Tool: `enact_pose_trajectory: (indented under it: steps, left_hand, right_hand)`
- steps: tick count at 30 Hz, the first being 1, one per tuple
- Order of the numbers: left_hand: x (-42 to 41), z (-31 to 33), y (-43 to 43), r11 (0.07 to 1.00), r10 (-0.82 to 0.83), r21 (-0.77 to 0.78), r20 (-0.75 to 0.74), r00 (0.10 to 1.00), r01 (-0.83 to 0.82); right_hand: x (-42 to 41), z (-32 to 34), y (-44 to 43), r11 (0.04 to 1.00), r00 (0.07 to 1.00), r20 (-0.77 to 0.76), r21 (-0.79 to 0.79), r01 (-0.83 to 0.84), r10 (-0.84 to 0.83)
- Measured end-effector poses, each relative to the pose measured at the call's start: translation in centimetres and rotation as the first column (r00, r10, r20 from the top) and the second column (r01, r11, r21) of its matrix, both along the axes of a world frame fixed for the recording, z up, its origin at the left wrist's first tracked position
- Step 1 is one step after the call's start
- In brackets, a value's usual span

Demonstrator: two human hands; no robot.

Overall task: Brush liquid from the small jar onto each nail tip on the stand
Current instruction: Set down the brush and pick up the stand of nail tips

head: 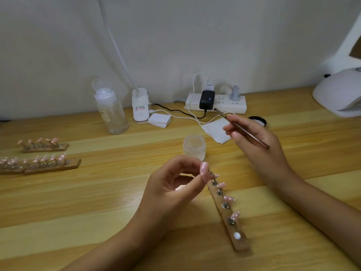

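Observation:
A wooden stand (228, 214) lies slantwise on the table at centre right, with several pink dotted nail tips on metal pegs and one bare magnet spot (237, 235) at its near end. My left hand (172, 190) pinches one pink nail tip (204, 171) on its peg, lifted just above the stand's far end. My right hand (254, 141) holds a thin brush (242, 129), bristles pointing up and to the back left, above the table. The small clear jar (194, 146), lid off, stands between and behind both hands.
Two more stands with pink tips (45, 146) (39, 164) lie at the left. Behind are a pump bottle (111, 112), a lamp base (140, 106), cotton pads (159, 120), white wipes (216, 131), the jar's black lid (257, 121), a power strip (216, 103) and a white nail lamp (340, 92).

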State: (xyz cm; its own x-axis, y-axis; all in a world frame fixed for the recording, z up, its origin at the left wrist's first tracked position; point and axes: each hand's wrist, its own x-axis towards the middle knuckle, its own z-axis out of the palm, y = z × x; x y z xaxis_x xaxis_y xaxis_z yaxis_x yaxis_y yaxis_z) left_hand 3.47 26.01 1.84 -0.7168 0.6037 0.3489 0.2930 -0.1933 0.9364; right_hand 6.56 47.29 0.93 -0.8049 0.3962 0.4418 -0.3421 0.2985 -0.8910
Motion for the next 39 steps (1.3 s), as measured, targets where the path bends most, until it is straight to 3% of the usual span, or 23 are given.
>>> enact_pose_trajectory:
  steps: [2, 4, 6, 9, 13, 19, 23, 27, 30, 32, 34, 39]
  left_hand:
    - [1.3, -0.1, 0.0, 0.999, -0.039, -0.018, -0.331, 0.943, 0.035]
    - [2.5, -0.6, 0.2, 0.994, -0.098, -0.094, -0.623, 0.776, 0.05]
    - [3.0, -1.1, 0.4, 0.987, -0.133, -0.161, -0.792, 0.596, 0.005]
    - [2.8, -1.4, 0.3, 0.966, -0.185, -0.246, -0.869, 0.459, -0.075]
    - [1.9, -1.6, -0.2, 0.943, -0.212, -0.297, -0.882, 0.421, -0.147]
    - [1.6, -0.9, -0.1, 0.984, -0.11, -0.171, -0.825, 0.554, -0.058]
    - [0.7, -1.1, -0.3, 0.975, -0.08, -0.208, -0.658, 0.749, -0.079]
    - [-0.1, -1.1, -0.2, 0.975, -0.095, -0.221, -0.389, 0.916, 0.007]
    - [-0.3, -0.8, 0.2, 0.97, -0.061, -0.243, -0.174, 0.983, 0.017]
    - [-0.3, -0.6, 0.2, 0.958, -0.053, -0.285, -0.063, 0.997, 0.033]
    - [-0.2, -0.4, 0.2, 0.946, -0.056, -0.321, 0.0, 0.998, 0.053]
    - [0.2, -0.6, -0.1, 0.918, -0.099, -0.387, -0.007, 0.995, 0.088]
  right_hand:
    - [0.1, -0.1, 0.2, 0.998, 1.0, 0.011, 0.055, 0.007, -0.008]
    - [0.3, -0.1, 0.5, 0.985, 1.0, 0.018, 0.169, 0.015, -0.018]
    - [0.4, -0.2, 0.7, 0.954, 0.999, 0.022, 0.299, 0.031, -0.039]
    - [0.6, -0.2, 1.1, 0.862, 0.993, 0.046, 0.501, 0.071, -0.108]
    - [1.1, -0.5, 2.0, 0.718, 0.968, 0.166, 0.696, 0.02, -0.188]
    - [1.6, 0.1, 1.8, 0.573, 0.914, 0.277, 0.817, -0.061, -0.298]
    - [2.6, 2.3, 1.1, 0.487, 0.895, 0.253, 0.872, -0.047, -0.367]
    - [8.8, 3.4, 0.6, 0.577, 0.783, 0.587, 0.719, -0.386, -0.207]
    - [13.0, 1.1, -0.8, 0.656, 0.681, 0.723, 0.571, -0.494, -0.116]
    - [14.6, -0.1, -2.2, 0.736, 0.73, 0.676, 0.545, -0.401, -0.103]
    - [15.5, -0.4, -3.3, 0.705, 0.788, 0.6, 0.619, -0.347, -0.138]
    - [14.7, 0.4, -6.2, 0.795, 0.827, 0.523, 0.582, -0.171, -0.205]
